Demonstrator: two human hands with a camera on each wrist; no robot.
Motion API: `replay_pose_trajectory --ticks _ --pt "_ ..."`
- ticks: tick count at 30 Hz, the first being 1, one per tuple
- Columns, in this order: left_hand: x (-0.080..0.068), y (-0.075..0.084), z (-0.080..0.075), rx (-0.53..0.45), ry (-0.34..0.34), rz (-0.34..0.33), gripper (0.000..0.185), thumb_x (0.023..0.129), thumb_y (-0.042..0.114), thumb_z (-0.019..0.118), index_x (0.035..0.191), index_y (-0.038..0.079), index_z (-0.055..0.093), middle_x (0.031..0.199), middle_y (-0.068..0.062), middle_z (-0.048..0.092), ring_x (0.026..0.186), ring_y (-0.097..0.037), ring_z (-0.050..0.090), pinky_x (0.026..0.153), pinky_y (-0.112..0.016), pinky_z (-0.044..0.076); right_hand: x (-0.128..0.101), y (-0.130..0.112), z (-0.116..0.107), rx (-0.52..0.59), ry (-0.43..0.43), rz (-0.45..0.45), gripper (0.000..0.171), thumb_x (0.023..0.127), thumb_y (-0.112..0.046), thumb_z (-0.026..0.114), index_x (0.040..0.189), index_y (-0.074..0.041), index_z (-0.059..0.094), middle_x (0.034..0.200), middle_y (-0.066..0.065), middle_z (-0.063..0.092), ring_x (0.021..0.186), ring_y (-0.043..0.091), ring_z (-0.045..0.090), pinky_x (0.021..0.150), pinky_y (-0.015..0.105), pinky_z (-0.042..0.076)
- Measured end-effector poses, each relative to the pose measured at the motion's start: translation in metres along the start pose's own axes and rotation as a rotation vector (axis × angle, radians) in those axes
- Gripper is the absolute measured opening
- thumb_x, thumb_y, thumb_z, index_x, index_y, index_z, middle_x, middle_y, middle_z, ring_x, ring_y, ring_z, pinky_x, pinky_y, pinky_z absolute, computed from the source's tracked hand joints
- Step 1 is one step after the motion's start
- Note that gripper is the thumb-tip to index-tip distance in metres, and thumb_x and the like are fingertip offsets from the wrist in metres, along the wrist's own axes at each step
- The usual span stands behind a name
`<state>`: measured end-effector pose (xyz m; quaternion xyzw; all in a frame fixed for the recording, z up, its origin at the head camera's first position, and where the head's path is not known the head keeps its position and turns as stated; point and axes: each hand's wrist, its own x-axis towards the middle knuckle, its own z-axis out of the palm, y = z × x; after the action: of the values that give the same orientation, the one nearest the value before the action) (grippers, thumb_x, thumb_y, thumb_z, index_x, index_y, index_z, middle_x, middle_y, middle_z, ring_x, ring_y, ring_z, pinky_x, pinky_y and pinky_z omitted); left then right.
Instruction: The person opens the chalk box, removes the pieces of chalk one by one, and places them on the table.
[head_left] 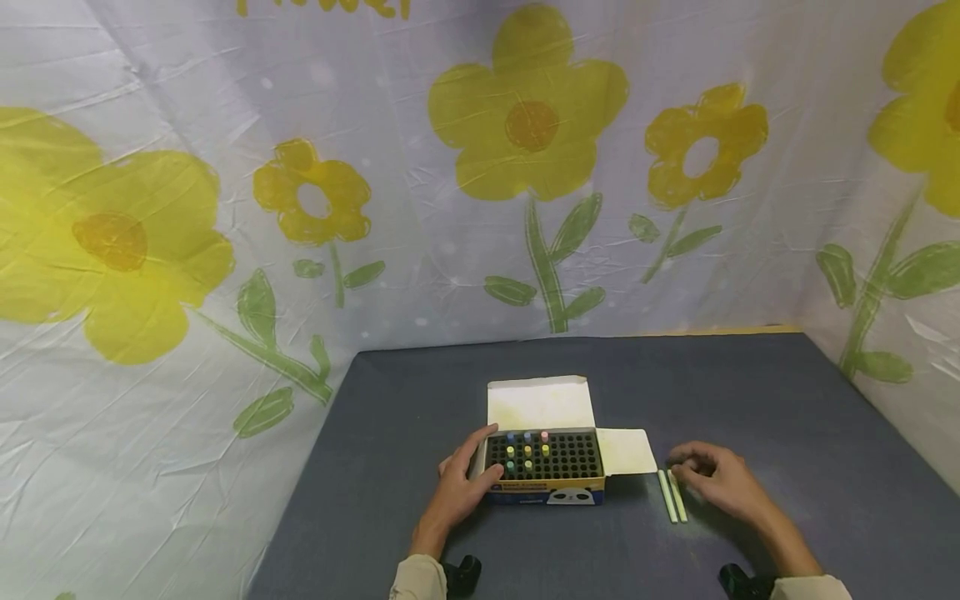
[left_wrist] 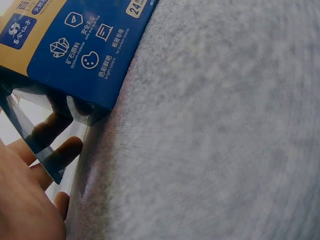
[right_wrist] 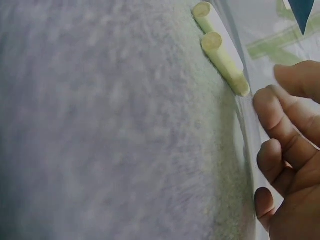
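A chalk box (head_left: 546,485) stands with its lid folded back, a black grid of holes (head_left: 577,454) inside holding several coloured chalks in its left part. My left hand (head_left: 459,487) holds the box's left end, thumb at the front corner and index finger at the back; in the left wrist view, fingers (left_wrist: 67,150) lie behind the side flap (left_wrist: 35,145). Two pale yellow-green chalk sticks (head_left: 672,497) lie side by side right of the box. Over their far ends hovers my right hand (head_left: 723,479), fingers loosely bent, with nothing visible between thumb and fingers (right_wrist: 270,110).
The box's white lid (head_left: 540,402) leans back behind it, and a white side flap (head_left: 626,452) sticks out right towards the chalk sticks. A dark grey cloth (head_left: 360,517) covers the table. Behind hangs a white curtain (head_left: 420,275) printed with yellow flowers.
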<state>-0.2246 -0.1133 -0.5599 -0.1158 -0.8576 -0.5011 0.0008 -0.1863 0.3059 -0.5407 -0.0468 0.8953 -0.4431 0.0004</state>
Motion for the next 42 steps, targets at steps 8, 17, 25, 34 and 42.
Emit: replay_pose_trajectory --ticks 8,17,25,34,42 --pt "0.0 0.0 0.0 0.009 0.01 0.004 0.058 0.093 0.043 0.067 0.147 0.051 0.046 0.156 0.003 0.048 0.143 -0.04 0.033 0.105 -0.071 0.026 0.007 -0.01 -0.001 0.061 0.058 -0.04 0.036 0.099 -0.027 0.067 0.129 -0.006 0.066 0.097 0.007 0.072 0.079 0.012 0.066 0.069 0.029 0.051" --pt "-0.001 0.0 0.002 0.01 0.011 -0.01 0.058 0.093 0.043 0.068 0.146 0.052 0.046 0.156 0.003 0.048 0.141 -0.04 0.031 0.101 -0.069 0.032 0.013 -0.037 0.004 0.085 0.128 -0.164 0.033 0.101 -0.025 0.064 0.13 -0.01 0.066 0.103 0.004 0.068 0.085 0.01 0.056 0.073 0.03 0.045" --pt "0.0 -0.001 0.001 0.013 0.009 0.006 0.058 0.094 0.043 0.067 0.147 0.051 0.046 0.156 0.004 0.048 0.142 -0.038 0.032 0.104 -0.07 0.028 0.027 -0.062 0.018 0.155 0.114 -0.277 0.025 0.099 -0.016 0.066 0.123 -0.012 0.07 0.099 0.005 0.069 0.083 0.01 0.056 0.072 0.03 0.046" --pt "0.0 -0.003 0.003 -0.015 0.009 0.045 0.058 0.095 0.04 0.067 0.149 0.045 0.047 0.156 0.0 0.05 0.141 -0.041 0.035 0.103 -0.071 0.025 0.039 -0.079 0.036 0.171 0.071 -0.328 0.026 0.097 -0.015 0.069 0.122 -0.006 0.07 0.096 0.002 0.067 0.084 0.008 0.059 0.074 0.031 0.049" --pt "0.0 -0.002 0.002 -0.007 0.014 0.021 0.058 0.093 0.041 0.067 0.147 0.05 0.047 0.153 0.003 0.051 0.137 -0.039 0.034 0.099 -0.067 0.03 0.045 -0.093 0.056 0.186 0.023 -0.374 0.025 0.096 -0.013 0.071 0.119 -0.003 0.07 0.094 0.003 0.064 0.084 0.007 0.054 0.072 0.03 0.047"
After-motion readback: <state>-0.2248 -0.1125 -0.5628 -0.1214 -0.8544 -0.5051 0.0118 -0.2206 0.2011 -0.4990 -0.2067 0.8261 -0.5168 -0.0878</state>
